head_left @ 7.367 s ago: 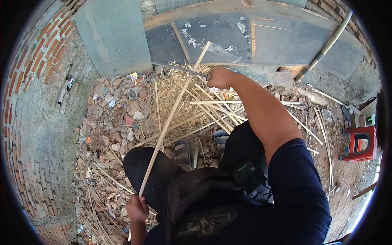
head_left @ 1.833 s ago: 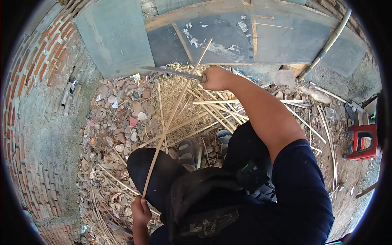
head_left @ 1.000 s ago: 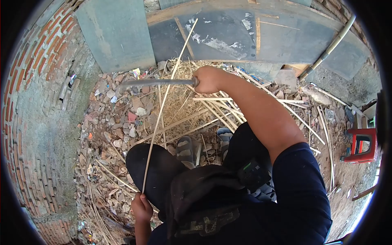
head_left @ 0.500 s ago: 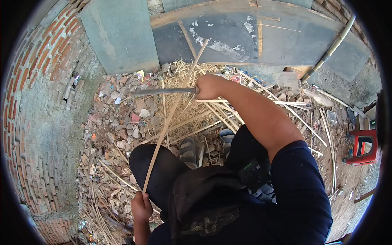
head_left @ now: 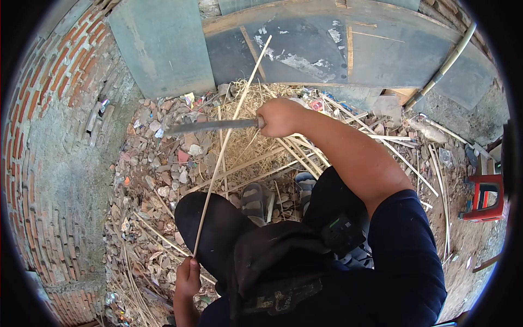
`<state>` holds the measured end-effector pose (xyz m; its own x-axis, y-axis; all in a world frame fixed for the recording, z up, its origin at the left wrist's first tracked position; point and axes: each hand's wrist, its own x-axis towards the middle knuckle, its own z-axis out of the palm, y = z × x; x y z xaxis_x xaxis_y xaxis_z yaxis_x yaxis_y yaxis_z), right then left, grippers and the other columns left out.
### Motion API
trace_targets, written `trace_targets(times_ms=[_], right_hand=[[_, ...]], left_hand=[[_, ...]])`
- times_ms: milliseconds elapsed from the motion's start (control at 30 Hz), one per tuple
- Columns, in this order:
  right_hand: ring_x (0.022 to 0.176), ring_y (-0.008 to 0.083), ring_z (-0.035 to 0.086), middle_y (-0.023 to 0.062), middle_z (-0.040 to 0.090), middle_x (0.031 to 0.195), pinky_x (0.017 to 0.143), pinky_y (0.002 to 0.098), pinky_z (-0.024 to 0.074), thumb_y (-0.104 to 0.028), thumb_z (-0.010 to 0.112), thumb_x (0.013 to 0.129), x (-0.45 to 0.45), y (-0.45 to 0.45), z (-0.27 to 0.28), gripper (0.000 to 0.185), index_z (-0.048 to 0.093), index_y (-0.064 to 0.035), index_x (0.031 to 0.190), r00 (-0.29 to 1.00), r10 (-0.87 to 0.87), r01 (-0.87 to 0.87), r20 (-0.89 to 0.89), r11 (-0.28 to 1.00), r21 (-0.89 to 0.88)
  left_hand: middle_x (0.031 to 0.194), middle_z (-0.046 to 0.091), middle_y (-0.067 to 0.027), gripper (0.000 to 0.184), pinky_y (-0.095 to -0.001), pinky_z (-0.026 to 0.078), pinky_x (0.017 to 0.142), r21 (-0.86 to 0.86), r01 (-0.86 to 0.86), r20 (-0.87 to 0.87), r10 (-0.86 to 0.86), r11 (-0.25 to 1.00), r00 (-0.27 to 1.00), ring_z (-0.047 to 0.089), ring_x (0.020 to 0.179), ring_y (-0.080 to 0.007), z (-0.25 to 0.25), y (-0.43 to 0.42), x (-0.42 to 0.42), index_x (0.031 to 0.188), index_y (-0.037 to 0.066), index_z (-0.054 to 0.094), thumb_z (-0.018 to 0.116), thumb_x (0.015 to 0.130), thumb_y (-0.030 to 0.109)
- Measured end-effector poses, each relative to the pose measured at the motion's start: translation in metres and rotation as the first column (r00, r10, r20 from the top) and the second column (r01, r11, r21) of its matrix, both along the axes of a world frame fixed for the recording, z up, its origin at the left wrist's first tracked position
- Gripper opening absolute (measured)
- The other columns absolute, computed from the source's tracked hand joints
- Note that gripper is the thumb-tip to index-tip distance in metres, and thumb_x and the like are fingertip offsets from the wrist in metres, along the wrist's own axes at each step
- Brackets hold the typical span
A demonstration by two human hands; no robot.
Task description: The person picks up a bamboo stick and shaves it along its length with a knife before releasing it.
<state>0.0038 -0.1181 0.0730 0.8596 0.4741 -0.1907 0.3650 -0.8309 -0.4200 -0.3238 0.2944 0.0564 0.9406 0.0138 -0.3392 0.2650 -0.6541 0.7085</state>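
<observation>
My left hand (head_left: 188,278) is closed around the lower end of a long, thin bamboo strip (head_left: 222,152). The strip slants up and away past my dark-clad knee (head_left: 201,218) toward the boards at the back. In my right hand (head_left: 280,117), wrapped tightly round its handle, is a machete (head_left: 212,126). Its long blade points left and crosses the strip well above my left hand; whether the two touch I cannot tell. Below the blade lies a heap of pale shavings (head_left: 250,150), with several cut strips (head_left: 302,155) beside it.
Broken brick and stone rubble (head_left: 158,174) covers the ground. A rough brick wall (head_left: 49,180) stands at the left, and grey boards (head_left: 305,49) lean at the back with a bamboo pole (head_left: 441,65). A red plastic stool (head_left: 485,197) is at the far right. My sandalled foot (head_left: 253,204) rests near the shavings.
The bamboo strip has turned to show a narrower side, and its far tip now sits higher and slightly left. The machete's blade has shifted slightly left, its tip a little lower.
</observation>
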Motion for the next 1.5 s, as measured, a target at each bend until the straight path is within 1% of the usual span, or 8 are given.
trace_targets(times_ms=[200,300,567,867,1033,1167,1333,1500], right_hand=[[0.091,0.0323,0.071,0.0142,0.073,0.091,0.079,0.0462,0.0552,-0.025,0.065,0.080,-0.018,0.028,0.016,0.027,0.076,-0.0106,0.101,0.993,0.122,-0.121,0.002,0.990,-0.068],[0.091,0.0319,0.071,0.0138,0.073,0.089,0.080,0.0459,0.0551,-0.026,0.066,0.080,0.009,0.016,-0.009,0.027,0.076,-0.0101,0.100,0.988,-0.039,0.041,-0.147,0.999,0.009],[0.083,0.0309,0.071,0.0121,0.072,0.086,0.075,0.0469,0.0547,-0.025,0.066,0.079,-0.015,0.015,0.011,0.025,0.076,-0.0135,0.098,0.988,0.151,-0.147,0.038,0.984,-0.103],[0.086,0.0321,0.071,0.0125,0.074,0.088,0.076,0.0471,0.0547,-0.024,0.067,0.077,0.012,-0.008,-0.009,0.025,0.078,-0.0140,0.097,0.998,-0.052,0.050,-0.020,0.997,-0.053],[0.088,0.0323,0.071,0.0119,0.073,0.087,0.077,0.0477,0.0550,-0.024,0.068,0.077,-0.001,-0.005,0.002,0.023,0.077,-0.0130,0.095,0.999,0.030,-0.028,0.042,0.999,-0.043],[0.088,0.0325,0.071,0.0118,0.073,0.086,0.077,0.0478,0.0555,-0.025,0.068,0.077,-0.008,-0.002,0.018,0.022,0.076,-0.0124,0.093,0.991,0.041,-0.031,0.130,0.996,-0.078],[0.087,0.0328,0.071,0.0139,0.073,0.089,0.076,0.0470,0.0560,-0.027,0.065,0.081,-0.023,0.013,0.022,0.024,0.077,-0.0127,0.096,0.995,0.094,-0.089,0.027,0.985,-0.146],[0.089,0.0339,0.071,0.0146,0.074,0.091,0.079,0.0477,0.0560,-0.026,0.066,0.080,-0.001,-0.003,-0.002,0.026,0.078,-0.0131,0.099,0.998,-0.042,0.038,-0.036,0.993,-0.112]], left_hand=[[0.063,0.046,-0.0005,0.052,-0.0320,0.035,0.054,0.075,-0.004,0.100,-0.004,0.997,0.995,0.042,0.060,-0.0106,-0.005,-0.019,0.003,0.078,0.004,0.048,0.038,0.110,0.044],[0.062,0.046,-0.0032,0.052,-0.0341,0.035,0.054,0.113,-0.016,0.105,0.004,0.994,0.994,0.042,0.060,-0.0132,-0.007,-0.016,0.003,0.078,0.003,0.047,0.038,0.110,0.042],[0.060,0.045,-0.0074,0.049,-0.0365,0.035,0.054,0.181,0.000,0.120,-0.022,0.984,0.993,0.042,0.058,-0.0151,0.003,-0.027,0.003,0.079,0.002,0.047,0.040,0.110,0.039],[0.060,0.046,-0.0130,0.046,-0.0406,0.036,0.053,0.230,-0.012,0.138,-0.020,0.973,0.990,0.045,0.054,-0.0228,0.004,-0.027,0.003,0.081,0.001,0.048,0.041,0.109,0.036],[0.061,0.049,-0.0177,0.045,-0.0426,0.038,0.054,0.366,-0.043,0.196,-0.032,0.930,0.980,0.049,0.054,-0.0321,-0.008,-0.023,-0.003,0.085,-0.001,0.051,0.043,0.109,0.036],[0.062,0.051,-0.0166,0.043,-0.0416,0.040,0.055,0.269,0.022,0.141,-0.062,0.963,0.988,0.050,0.055,-0.0292,0.004,-0.024,0.003,0.085,0.000,0.052,0.044,0.108,0.036],[0.062,0.053,-0.0145,0.038,-0.0405,0.041,0.055,0.231,0.017,0.138,-0.050,0.973,0.989,0.051,0.055,-0.0258,0.005,-0.032,0.006,0.085,0.000,0.053,0.048,0.107,0.032],[0.064,0.056,-0.0194,0.034,-0.0442,0.042,0.055,0.363,-0.027,0.180,-0.041,0.931,0.983,0.058,0.058,-0.0365,-0.004,-0.036,-0.002,0.083,0.001,0.053,0.052,0.105,0.027]])
